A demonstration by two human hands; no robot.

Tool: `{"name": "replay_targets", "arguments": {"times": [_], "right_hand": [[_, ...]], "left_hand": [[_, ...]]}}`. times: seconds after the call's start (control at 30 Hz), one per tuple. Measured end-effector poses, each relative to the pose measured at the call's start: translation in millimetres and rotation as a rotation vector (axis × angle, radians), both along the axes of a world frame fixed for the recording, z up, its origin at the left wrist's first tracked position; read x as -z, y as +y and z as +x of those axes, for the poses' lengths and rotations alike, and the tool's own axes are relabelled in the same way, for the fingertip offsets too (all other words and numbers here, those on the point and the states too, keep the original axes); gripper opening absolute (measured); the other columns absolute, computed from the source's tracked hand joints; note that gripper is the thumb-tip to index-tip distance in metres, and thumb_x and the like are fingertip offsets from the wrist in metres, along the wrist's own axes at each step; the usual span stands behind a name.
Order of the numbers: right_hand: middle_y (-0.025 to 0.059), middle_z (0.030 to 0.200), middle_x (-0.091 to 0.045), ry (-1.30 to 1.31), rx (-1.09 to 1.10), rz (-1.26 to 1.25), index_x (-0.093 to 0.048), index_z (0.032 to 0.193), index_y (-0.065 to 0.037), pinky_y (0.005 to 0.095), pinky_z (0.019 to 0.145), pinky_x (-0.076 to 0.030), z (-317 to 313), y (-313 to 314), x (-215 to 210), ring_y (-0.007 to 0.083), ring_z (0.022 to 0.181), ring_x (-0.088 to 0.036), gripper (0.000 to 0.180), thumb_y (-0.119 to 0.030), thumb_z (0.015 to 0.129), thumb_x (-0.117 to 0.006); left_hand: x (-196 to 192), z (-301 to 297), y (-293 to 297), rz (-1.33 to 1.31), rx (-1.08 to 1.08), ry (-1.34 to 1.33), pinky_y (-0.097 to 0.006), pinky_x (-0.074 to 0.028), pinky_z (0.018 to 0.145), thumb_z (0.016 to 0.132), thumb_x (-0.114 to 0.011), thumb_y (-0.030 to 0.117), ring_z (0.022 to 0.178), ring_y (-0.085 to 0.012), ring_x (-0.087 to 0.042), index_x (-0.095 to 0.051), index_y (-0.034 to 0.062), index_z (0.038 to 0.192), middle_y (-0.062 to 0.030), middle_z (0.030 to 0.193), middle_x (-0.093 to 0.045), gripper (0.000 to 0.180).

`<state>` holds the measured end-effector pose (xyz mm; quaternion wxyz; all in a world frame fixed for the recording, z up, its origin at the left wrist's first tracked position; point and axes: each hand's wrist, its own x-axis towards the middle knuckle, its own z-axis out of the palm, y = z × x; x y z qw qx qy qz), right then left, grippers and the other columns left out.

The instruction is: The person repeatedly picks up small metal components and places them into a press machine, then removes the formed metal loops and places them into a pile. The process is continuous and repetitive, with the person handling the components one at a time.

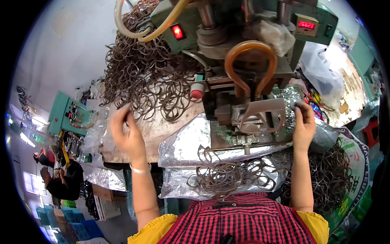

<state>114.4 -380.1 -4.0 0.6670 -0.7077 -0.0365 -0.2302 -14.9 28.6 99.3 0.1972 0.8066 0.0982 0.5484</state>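
Over the left part of the worktable, my left hand (127, 134) is raised with its fingers loosely bent and apart, holding nothing that I can see. Close by lie dark curved, ring-like pieces (174, 99), heaped higher toward the back. My right hand (305, 126) is beside the press's right side, near shiny metal chips (289, 97). Its fingers are curled together, and their dark tips hide whatever may be between them. Between my hands, a brownish looped piece (280, 106) is at the clamping fixture (248, 139) of the green press (166, 18).
Looped pieces (219, 177) lie on silver sheeting (183, 148) before me; more fill a sack (351, 142) at right. A red push button (196, 94) and an orange hose (231, 53) stick out from the press. Two people (65, 181) are far left.
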Motion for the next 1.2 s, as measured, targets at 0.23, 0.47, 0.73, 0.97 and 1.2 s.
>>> {"name": "replay_targets", "arguments": {"times": [0.23, 0.47, 0.73, 0.97, 1.2], "right_hand": [[0.0122, 0.093, -0.069, -0.094, 0.124, -0.367, -0.067, 0.098, 0.000, 0.0333, 0.083, -0.049, -8.2, -0.6, -5.0, 0.0255, 0.089, -0.066, 0.012, 0.000, 0.088, -0.063], [0.0124, 0.092, -0.068, -0.098, 0.436, -0.644, -0.068, 0.092, -0.001, 0.0362, 0.083, -0.049, -65.5, -88.7, 11.9, 0.0279, 0.089, -0.064, 0.011, 0.004, 0.084, -0.063], [0.0136, 0.089, -0.070, -0.265, -0.200, -0.388, -0.072, 0.096, -0.002, 0.0368, 0.077, -0.050, -38.9, 18.7, -82.0, 0.0294, 0.081, -0.066, 0.020, 0.002, 0.078, -0.067], [0.0113, 0.106, -0.066, -0.007, -0.370, 0.140, -0.060, 0.117, 0.003, 0.0299, 0.085, -0.051, -22.2, 80.5, -59.9, 0.0180, 0.093, -0.067, 0.037, 0.001, 0.081, -0.068], [0.0090, 0.105, -0.066, 0.156, -0.497, 0.391, -0.055, 0.125, 0.003, 0.0260, 0.089, -0.049, -28.8, 91.9, -81.3, 0.0132, 0.097, -0.064, 0.045, 0.003, 0.082, -0.068]], "left_hand": [[67.6, 76.3, 59.8, 0.167, -0.460, 1.055, -0.048, -0.051, 0.075, 0.077, -0.076, 0.025, 0.086, -0.0399, -0.066, -0.071, 0.0021, 0.090, -0.0192, 0.092, -0.070, 0.027], [124.3, 51.1, 70.9, -0.356, 0.093, 0.465, -0.029, -0.048, 0.061, 0.087, -0.071, 0.010, 0.066, -0.0159, -0.061, -0.068, 0.0013, 0.094, -0.0068, 0.078, -0.067, 0.011], [94.6, 47.7, -3.2, -0.645, 0.396, 0.174, -0.022, -0.050, 0.068, 0.097, -0.060, 0.007, 0.080, -0.0091, -0.061, -0.062, -0.0019, 0.123, -0.0060, 0.099, -0.068, 0.027], [59.4, 15.5, -102.4, -0.308, 0.574, -0.185, -0.030, -0.052, 0.066, 0.092, -0.056, -0.009, 0.081, -0.0196, -0.062, -0.062, -0.0029, 0.107, -0.0147, 0.100, -0.064, 0.017], [23.1, 21.5, -140.0, -0.077, 0.543, -0.085, -0.034, -0.054, 0.068, 0.078, -0.065, -0.016, 0.081, -0.0270, -0.064, -0.064, 0.0001, 0.103, -0.0219, 0.101, -0.065, 0.029]]}}
